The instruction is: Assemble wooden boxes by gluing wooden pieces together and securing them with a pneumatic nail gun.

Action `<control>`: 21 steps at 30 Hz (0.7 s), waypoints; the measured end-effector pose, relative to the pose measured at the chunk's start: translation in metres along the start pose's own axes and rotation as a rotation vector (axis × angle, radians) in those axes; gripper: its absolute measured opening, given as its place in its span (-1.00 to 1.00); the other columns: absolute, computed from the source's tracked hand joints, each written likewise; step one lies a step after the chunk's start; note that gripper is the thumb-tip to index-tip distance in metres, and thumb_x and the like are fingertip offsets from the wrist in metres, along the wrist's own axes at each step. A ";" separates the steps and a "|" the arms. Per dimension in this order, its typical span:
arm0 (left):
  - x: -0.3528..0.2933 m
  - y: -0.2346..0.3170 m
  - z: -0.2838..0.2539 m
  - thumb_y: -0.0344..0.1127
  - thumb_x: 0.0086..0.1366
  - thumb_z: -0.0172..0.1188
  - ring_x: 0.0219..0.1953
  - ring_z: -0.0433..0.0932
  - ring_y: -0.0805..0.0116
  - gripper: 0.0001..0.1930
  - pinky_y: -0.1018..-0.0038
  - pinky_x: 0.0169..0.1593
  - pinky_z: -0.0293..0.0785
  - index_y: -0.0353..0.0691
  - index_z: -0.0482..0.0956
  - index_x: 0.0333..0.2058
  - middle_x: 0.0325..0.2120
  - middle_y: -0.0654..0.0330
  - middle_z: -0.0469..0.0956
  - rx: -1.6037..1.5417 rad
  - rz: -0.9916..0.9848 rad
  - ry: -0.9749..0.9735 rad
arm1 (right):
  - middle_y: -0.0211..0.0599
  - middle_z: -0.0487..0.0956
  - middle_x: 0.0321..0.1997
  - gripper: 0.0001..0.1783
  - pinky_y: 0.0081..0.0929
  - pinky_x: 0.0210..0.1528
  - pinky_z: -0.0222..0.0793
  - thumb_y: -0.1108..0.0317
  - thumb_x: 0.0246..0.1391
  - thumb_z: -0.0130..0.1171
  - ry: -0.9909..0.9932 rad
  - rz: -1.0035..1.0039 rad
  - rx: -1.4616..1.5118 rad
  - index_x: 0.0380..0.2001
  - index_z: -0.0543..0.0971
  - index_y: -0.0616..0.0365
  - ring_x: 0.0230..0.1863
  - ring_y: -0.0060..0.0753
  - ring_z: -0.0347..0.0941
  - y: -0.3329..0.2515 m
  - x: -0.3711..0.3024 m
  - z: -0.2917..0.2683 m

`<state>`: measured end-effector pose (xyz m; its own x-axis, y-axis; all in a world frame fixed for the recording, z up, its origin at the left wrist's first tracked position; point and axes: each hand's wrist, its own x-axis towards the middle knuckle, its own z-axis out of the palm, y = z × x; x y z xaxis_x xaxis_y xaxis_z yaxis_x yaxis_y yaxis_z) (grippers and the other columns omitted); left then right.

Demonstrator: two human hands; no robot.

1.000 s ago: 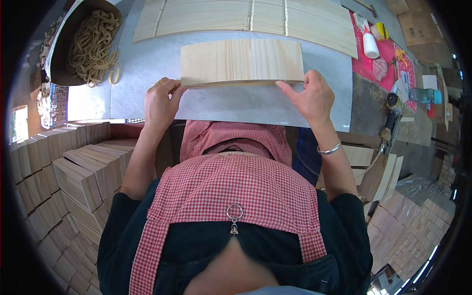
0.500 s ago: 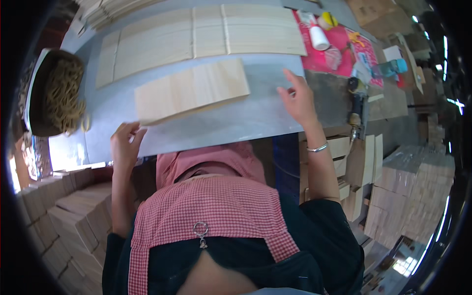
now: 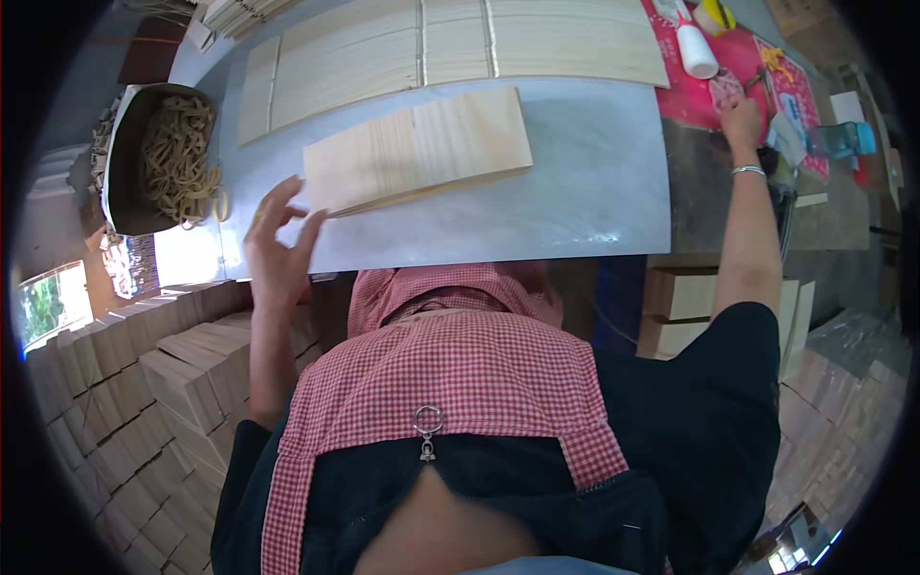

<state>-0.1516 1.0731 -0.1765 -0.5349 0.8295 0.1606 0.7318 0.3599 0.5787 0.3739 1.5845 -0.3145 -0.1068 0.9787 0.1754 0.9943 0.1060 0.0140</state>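
A pale wooden board lies at a slant on the grey tabletop; along its near edge a second layer shows underneath. At its left end my left hand is held open, thumb and fingers apart around the near corner, thumb close to the edge. My right hand reaches out to the far right. Its fingers are closed at the lower end of a crumpled pink cloth on the red sheet. Part of those fingers is hidden. Beyond the board lies a long wooden panel with grooves across it.
A box of tan rubber bands stands at the left. On the red sheet are a white bottle and a yellow tape roll. A blue-capped bottle is further right. Stacked wood blocks fill the lower left.
My right hand has moved from beside the board out to the pink cloth and closed there. My left hand has opened wider at the board's corner. The whole view has shifted.
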 end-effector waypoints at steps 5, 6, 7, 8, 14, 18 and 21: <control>0.028 0.058 0.048 -0.20 0.05 0.52 0.24 0.42 0.08 -0.59 0.18 0.30 0.30 -0.16 0.58 -0.16 0.33 0.09 0.34 0.084 0.442 -0.213 | -0.12 0.64 -0.19 -0.79 -0.13 -0.15 0.50 0.22 0.22 0.15 0.309 -0.152 0.259 -0.22 0.68 0.05 -0.19 0.03 0.56 -0.065 -0.056 -0.054; 0.037 0.067 0.060 -0.13 0.06 0.51 0.27 0.39 0.07 -0.57 0.14 0.32 0.25 -0.15 0.57 -0.16 0.35 0.09 0.31 0.139 0.559 -0.225 | -0.14 0.65 -0.20 -0.79 -0.15 -0.16 0.50 0.23 0.23 0.14 0.424 -0.195 0.345 -0.24 0.68 0.06 -0.21 0.00 0.56 -0.088 -0.081 -0.067; 0.045 0.074 0.072 -0.09 -0.01 0.55 0.31 0.34 0.05 -0.53 0.11 0.37 0.20 -0.14 0.55 -0.19 0.34 0.10 0.31 0.159 0.599 -0.228 | -0.25 0.66 -0.26 -0.80 -0.24 -0.21 0.49 0.25 0.25 0.12 0.477 -0.260 0.453 -0.29 0.69 0.06 -0.31 -0.11 0.56 -0.122 -0.112 -0.080; 0.053 0.077 0.083 -0.05 -0.08 0.58 0.35 0.29 0.03 -0.48 0.08 0.41 0.15 -0.13 0.53 -0.22 0.34 0.10 0.32 0.171 0.638 -0.234 | -0.32 0.65 -0.33 -0.88 -0.33 -0.26 0.45 0.34 0.20 0.17 0.292 -0.323 0.716 -0.28 0.66 0.07 -0.40 -0.20 0.52 -0.161 -0.153 -0.108; 0.083 0.087 0.120 0.06 -0.07 0.55 0.22 0.39 -0.01 -0.47 0.07 0.32 0.22 -0.16 0.52 -0.29 0.23 0.01 0.40 0.199 0.737 -0.262 | -0.43 0.60 -0.38 -0.84 -0.48 -0.29 0.35 0.54 -0.01 0.34 0.118 -0.527 0.817 -0.31 0.65 0.15 -0.48 -0.37 0.44 -0.245 -0.272 -0.117; 0.088 0.083 0.129 0.05 -0.08 0.55 0.18 0.41 -0.02 -0.47 0.08 0.29 0.25 -0.16 0.49 -0.33 0.18 -0.02 0.44 0.151 0.718 -0.295 | -0.43 0.59 -0.40 -0.84 -0.48 -0.30 0.32 0.54 -0.03 0.35 0.115 -0.520 0.788 -0.32 0.65 0.14 -0.51 -0.35 0.41 -0.257 -0.280 -0.118; 0.088 0.079 0.134 0.03 -0.08 0.54 0.14 0.43 -0.04 -0.49 0.10 0.25 0.29 -0.16 0.48 -0.36 0.13 -0.03 0.48 0.075 0.689 -0.290 | -0.41 0.59 -0.41 -0.85 -0.48 -0.30 0.32 0.55 -0.03 0.34 0.124 -0.560 0.736 -0.33 0.65 0.15 -0.52 -0.34 0.40 -0.263 -0.280 -0.118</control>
<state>-0.0845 1.2320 -0.2235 0.1797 0.9531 0.2436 0.8931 -0.2619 0.3659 0.1425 1.2620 -0.2516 -0.5261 0.7302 0.4359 0.5403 0.6828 -0.4918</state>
